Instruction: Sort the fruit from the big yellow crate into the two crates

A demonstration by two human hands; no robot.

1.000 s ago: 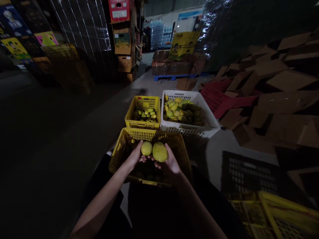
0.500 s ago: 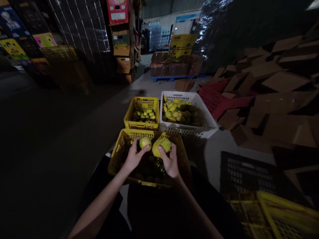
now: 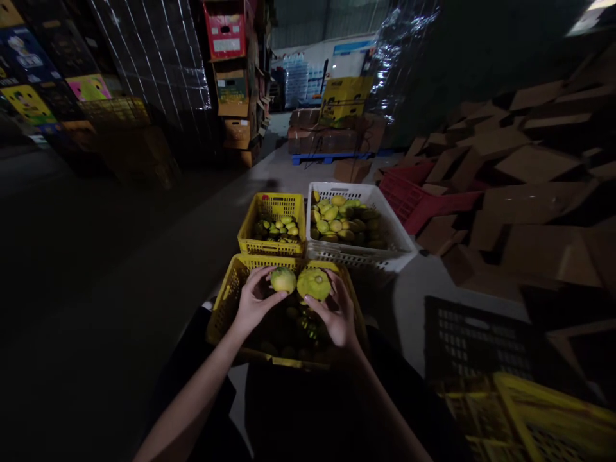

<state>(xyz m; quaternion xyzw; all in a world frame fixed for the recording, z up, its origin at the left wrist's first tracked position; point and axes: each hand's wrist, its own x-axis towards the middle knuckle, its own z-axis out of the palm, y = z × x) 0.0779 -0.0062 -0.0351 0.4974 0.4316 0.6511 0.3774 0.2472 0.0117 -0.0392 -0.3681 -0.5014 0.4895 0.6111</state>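
My left hand [image 3: 255, 301] is closed around a smooth, papaya-like fruit [image 3: 283, 280], pale yellow with a greener top. Fingers and thumb of my right hand [image 3: 341, 309] grip a lumpy yellow-green fruit [image 3: 312, 283], also papaya-like, whose stem end faces me. The two fruits are held side by side, close together, over a yellow crate [image 3: 224, 298]. Dim fruit lies inside that crate, partly hidden by my hands and shadow.
Behind stand a smaller yellow crate [image 3: 246, 224] and a white crate [image 3: 397, 237], both holding yellow-green fruit. Cardboard boxes [image 3: 529, 199] and a red crate [image 3: 409, 196] are heaped at right. A yellow crate [image 3: 539, 417] lies lower right; a blue pallet [image 3: 327, 157] stands farther back.
The right-hand fruit has been turned so its stem end faces me. The left-hand fruit shows more of its side. The camera view has shifted slightly.
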